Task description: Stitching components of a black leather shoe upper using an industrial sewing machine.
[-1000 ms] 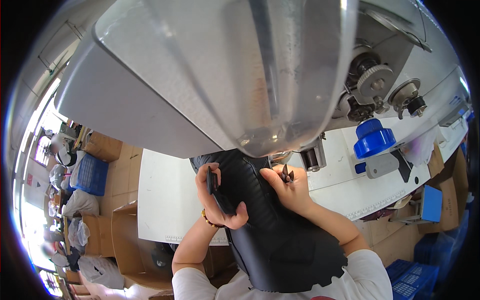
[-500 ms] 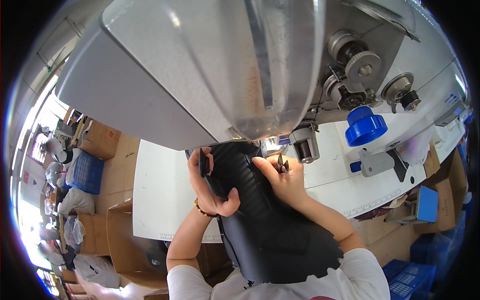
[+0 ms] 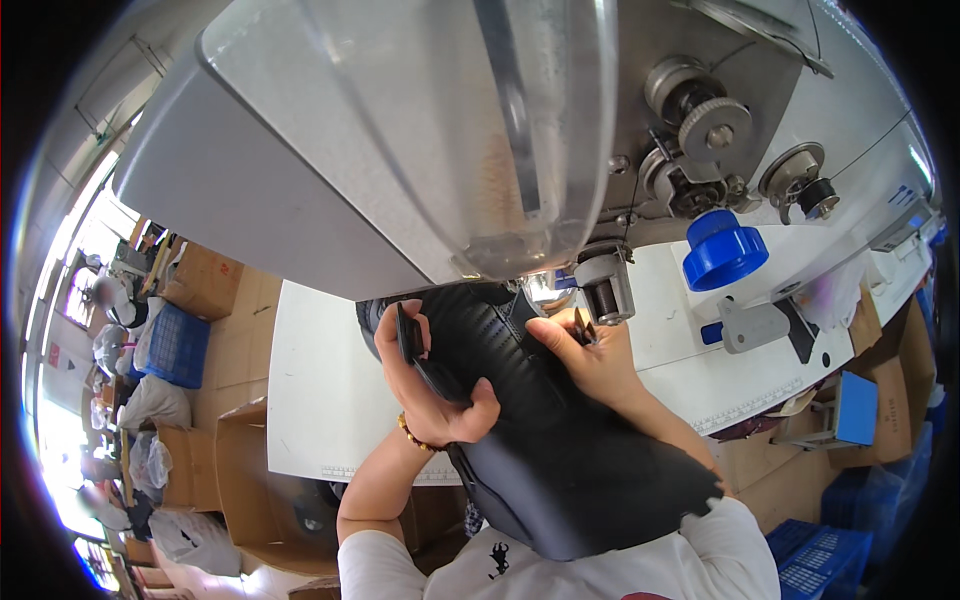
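Note:
A black leather piece point(image 3: 580, 480), shaped like a boot upper with ribbed stitching at its far part, stretches from under the sewing machine head point(image 3: 400, 130) back to my chest. My left hand point(image 3: 420, 390), a beaded bracelet at its wrist, is closed on the leather's left side, with a dark folded edge across the fingers. On the right, my right hand point(image 3: 590, 360) pinches the leather near the stitching area, thumb on top. A small dark pointed tool, like thread snips point(image 3: 582, 326), pokes out from its curled fingers. The needle area is hidden behind the machine head.
A white worktable point(image 3: 310, 380) with a ruler strip along its near edge lies beneath. A blue knob point(image 3: 725, 250) and metal tension discs point(image 3: 715, 130) sit on the machine's right. An open cardboard box point(image 3: 245, 490) stands below left, blue crates point(image 3: 820, 560) lower right.
The far part of the leather has swung left and its near end right. My right hand has shifted slightly right and nearer; my left hand has moved a little nearer with the leather.

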A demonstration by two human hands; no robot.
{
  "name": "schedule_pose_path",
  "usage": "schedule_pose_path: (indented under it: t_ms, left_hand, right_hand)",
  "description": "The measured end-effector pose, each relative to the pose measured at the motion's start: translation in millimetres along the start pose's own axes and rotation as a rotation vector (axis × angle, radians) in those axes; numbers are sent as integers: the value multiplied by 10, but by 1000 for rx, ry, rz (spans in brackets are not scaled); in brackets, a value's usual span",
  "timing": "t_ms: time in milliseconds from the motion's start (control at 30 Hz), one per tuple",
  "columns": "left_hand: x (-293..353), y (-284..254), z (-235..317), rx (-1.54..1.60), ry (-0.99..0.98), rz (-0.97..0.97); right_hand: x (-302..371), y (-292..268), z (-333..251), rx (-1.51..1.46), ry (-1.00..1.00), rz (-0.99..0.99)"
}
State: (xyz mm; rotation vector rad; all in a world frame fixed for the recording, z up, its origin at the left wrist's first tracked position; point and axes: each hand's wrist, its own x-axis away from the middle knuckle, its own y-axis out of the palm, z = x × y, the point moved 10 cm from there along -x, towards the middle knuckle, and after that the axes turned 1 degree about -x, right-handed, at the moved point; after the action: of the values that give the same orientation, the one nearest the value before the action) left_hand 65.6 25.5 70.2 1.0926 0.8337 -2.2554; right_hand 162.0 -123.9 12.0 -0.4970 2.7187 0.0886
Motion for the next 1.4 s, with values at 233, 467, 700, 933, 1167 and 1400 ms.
schedule_pose_path:
  t_ms: [233, 467, 700, 933, 1167, 1400]
  left_hand:
    - [12, 60, 37, -53, 45, 3]
    - [-26, 46, -122, 52, 101, 1]
    - [-70, 67, -417, 179, 1, -56]
    - [-176, 71, -494, 286, 35, -37]
    - [-162, 148, -585, 278, -33, -134]
    - [-144, 189, -681, 455, -65, -183]
  right_hand:
    - [-44, -34, 10, 6, -82, 16]
    - [29, 46, 196, 53, 15, 55]
    - [52, 97, 232, 38, 39, 111]
    - [32, 62, 115, 124, 1, 145]
    - [98, 4, 150, 129, 38, 35]
    - [307, -3, -14, 241, -243, 137]
